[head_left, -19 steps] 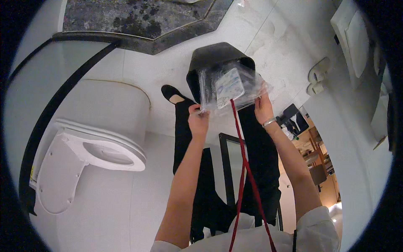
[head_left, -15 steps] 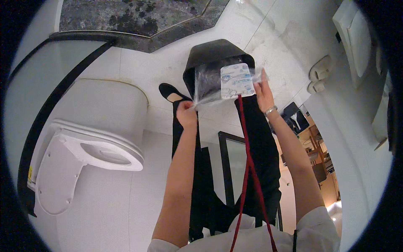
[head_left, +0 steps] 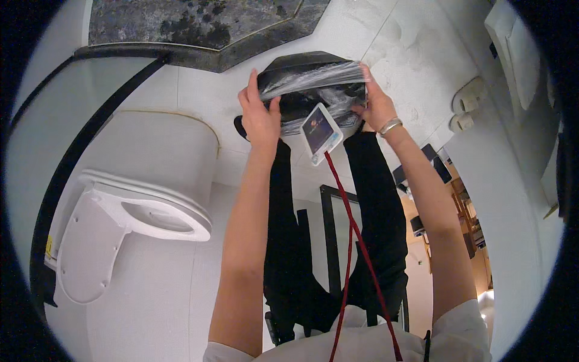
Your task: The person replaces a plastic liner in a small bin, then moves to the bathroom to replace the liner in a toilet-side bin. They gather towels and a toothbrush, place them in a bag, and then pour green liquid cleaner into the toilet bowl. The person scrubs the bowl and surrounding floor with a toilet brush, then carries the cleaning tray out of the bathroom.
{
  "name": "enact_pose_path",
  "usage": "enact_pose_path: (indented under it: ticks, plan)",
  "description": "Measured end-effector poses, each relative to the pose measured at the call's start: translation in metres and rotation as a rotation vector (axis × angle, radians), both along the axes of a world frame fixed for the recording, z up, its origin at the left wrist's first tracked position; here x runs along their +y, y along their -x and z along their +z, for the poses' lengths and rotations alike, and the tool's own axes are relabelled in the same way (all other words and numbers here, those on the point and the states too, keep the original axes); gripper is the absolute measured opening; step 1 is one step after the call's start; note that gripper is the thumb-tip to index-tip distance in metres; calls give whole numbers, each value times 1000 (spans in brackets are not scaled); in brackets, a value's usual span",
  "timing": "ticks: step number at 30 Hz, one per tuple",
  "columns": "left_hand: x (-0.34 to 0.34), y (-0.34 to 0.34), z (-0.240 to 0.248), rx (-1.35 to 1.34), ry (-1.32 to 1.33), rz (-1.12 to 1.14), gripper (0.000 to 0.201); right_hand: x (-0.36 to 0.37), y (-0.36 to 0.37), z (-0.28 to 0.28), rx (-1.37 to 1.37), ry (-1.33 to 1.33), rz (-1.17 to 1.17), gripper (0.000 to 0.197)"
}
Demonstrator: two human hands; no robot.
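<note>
A clear plastic bag [head_left: 313, 79] is stretched across the mouth of a black bin [head_left: 307, 59] that stands on the floor in front of me. Its film folds over the far rim and hangs crumpled along the near side. My left hand [head_left: 260, 117] grips the bag at the bin's left edge, fingers outside and thumb toward the mouth. At the right edge, my right hand [head_left: 377, 105], with a bracelet at the wrist, holds the film against the rim. A badge [head_left: 320, 134] dangles from a red lanyard [head_left: 345, 202] between my arms, hiding part of the bag's near side.
A white toilet [head_left: 157, 214] with its lid up stands to the left, beside a black-framed glass panel [head_left: 78, 151]. A dark stone ledge [head_left: 199, 30] runs along the far side. Pale slippers [head_left: 467, 99] lie on the floor at the right.
Both hands have moved away from me to the bin's sides. The bag, held up before the bin earlier, now lies over its rim. The badge has turned and swung left.
</note>
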State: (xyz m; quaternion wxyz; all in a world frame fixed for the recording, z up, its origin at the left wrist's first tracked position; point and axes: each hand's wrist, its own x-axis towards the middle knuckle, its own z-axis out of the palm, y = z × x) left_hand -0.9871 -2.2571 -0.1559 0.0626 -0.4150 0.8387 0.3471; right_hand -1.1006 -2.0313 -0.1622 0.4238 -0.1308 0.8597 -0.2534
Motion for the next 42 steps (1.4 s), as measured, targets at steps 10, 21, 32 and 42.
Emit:
enact_pose_path:
  ticks: [10,21,32,42]
  plan:
    - [-45,21,-42,-470,-215,-39,36,16,28,-26,-559,-66,-280,54]
    - [-44,-155,-34,-387,-937,643,25,-5,-48,-44,70,-65,-318,50]
    - [-4,-259,188,-321,-425,162,15,-227,-159,-29,-183,54,-434,58]
    - [-5,-279,191,-291,-367,183,15,-318,-93,-55,-95,290,-613,53]
